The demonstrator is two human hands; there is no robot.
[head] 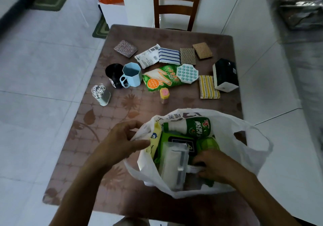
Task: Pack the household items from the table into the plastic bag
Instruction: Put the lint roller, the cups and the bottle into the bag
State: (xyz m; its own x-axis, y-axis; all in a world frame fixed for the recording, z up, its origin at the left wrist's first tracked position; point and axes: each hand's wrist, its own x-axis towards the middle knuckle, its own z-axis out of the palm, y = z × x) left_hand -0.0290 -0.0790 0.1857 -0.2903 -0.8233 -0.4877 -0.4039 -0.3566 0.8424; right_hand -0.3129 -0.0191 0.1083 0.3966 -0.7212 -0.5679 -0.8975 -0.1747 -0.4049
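The white plastic bag [227,133] sits open on the near part of the brown flowery table [97,124], stuffed with a green bottle [194,125], a green pack [167,138] and a white pack [173,162]. The left hand [120,140] pinches the bag's left edge. The right hand [215,164] is down inside, fingers curled around something white (too hidden to name), while cups, cloths and a glove packet [162,78] wait farther back.

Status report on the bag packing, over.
Left hand pinching plastic bag rim open. Right hand inside bag, gripping white item. Blue mug, glove pack, sponges on table. Nothing blocking.
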